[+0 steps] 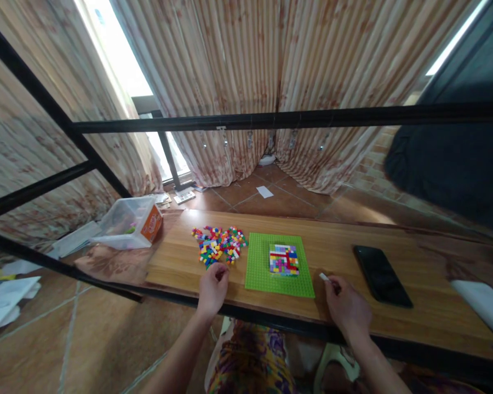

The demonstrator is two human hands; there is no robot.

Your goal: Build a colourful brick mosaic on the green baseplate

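Observation:
My right hand point(347, 306) pinches a small white toy brick point(324, 277) between thumb and fingers, just right of the green baseplate point(258, 278). On that plate sits a patch of multicoloured bricks point(284, 260), packed side by side. A heap of loose small bricks point(221, 245) in many colours lies left of the plate. At the heap's near edge, my left hand point(212, 287) has its fingers curled together over the table. Whatever the left fingers may hold is too small to make out.
A black phone point(382, 275) lies on the wooden table point(332, 241) to the right, with a white object point(482, 306) beyond it. A clear plastic box point(125, 221) with an orange label stands at the left. Black metal rails point(246, 121) cross behind the table.

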